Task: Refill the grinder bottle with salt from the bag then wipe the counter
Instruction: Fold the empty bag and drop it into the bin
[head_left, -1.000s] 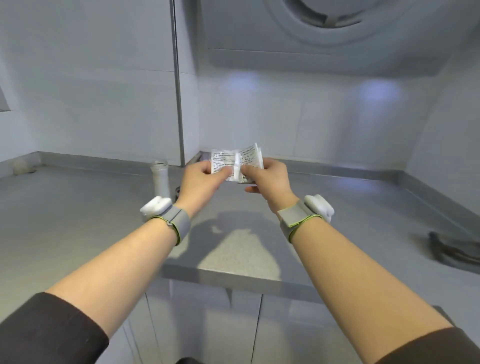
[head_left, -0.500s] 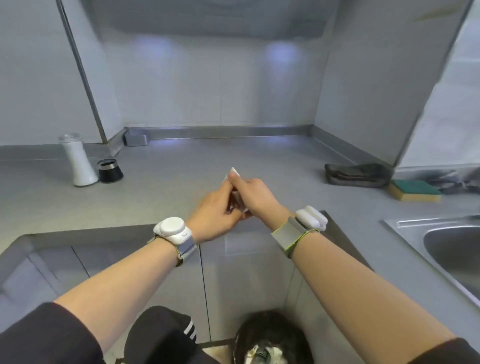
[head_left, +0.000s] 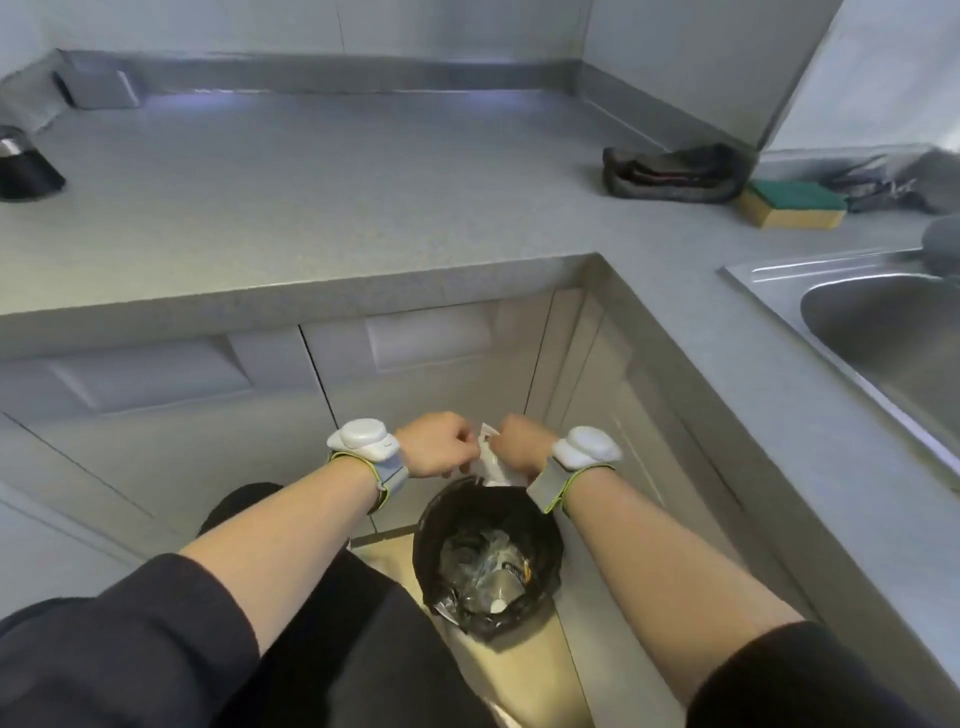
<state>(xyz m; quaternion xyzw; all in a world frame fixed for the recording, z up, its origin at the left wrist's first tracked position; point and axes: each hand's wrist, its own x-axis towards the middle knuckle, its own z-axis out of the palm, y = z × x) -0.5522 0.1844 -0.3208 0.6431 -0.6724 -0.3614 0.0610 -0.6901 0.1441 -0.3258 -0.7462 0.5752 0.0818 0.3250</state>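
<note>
One salt bag (head_left: 492, 464) between left hand (head_left: 434, 446) and right hand (head_left: 522, 447)

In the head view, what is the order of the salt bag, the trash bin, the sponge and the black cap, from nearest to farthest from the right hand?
1. salt bag: pinched by the right hand itself.
2. trash bin: just below the hand.
3. sponge: on the counter, up to the right.
4. black cap: far left on the counter.
</note>
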